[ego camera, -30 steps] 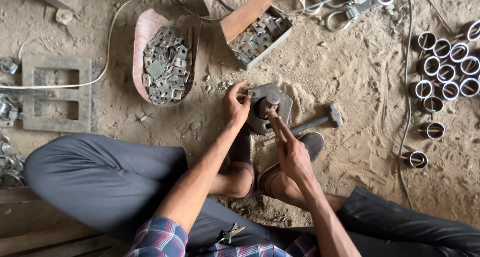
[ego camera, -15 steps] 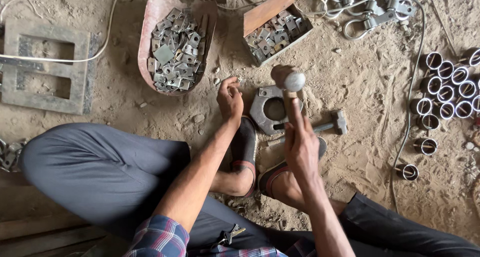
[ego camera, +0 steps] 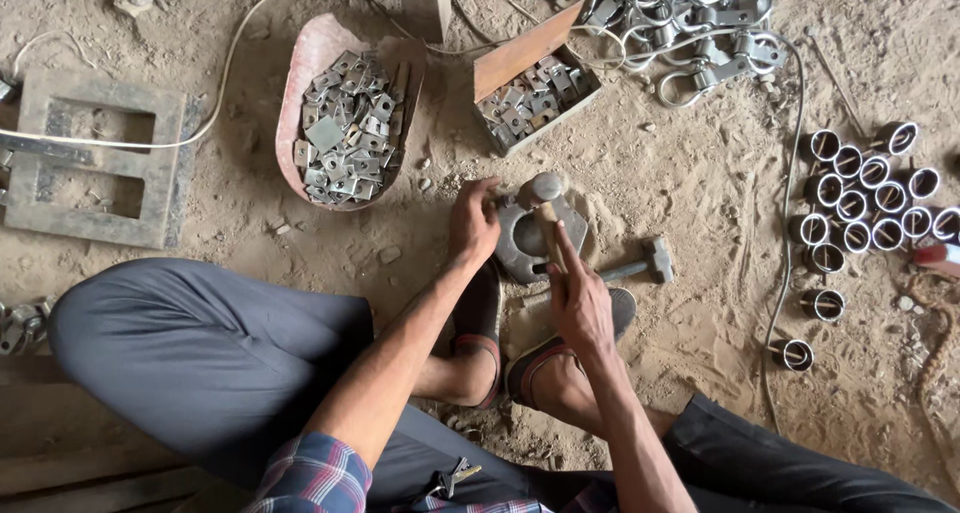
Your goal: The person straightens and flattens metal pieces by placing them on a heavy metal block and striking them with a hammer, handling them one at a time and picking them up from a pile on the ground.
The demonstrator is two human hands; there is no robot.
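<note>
Hammer (ego camera: 548, 223) with the wooden handle sits gripped in my right hand (ego camera: 578, 303), its rounded head down on the grey metal die block (ego camera: 525, 238) lying in the sand just past my sandalled feet (ego camera: 520, 343), while my left hand (ego camera: 473, 223) pinches something small at the block's left edge, too hidden to make out. Just right of the block lies a second hammer (ego camera: 640, 265); farther off are a rusty pan (ego camera: 310, 68) of small plates, a box (ego camera: 535, 93) of more, and metal rings (ego camera: 860, 208).

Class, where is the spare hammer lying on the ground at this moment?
In the head view, the spare hammer lies on the sandy ground just right of the right hand, between the metal block and the steel rings.
</note>
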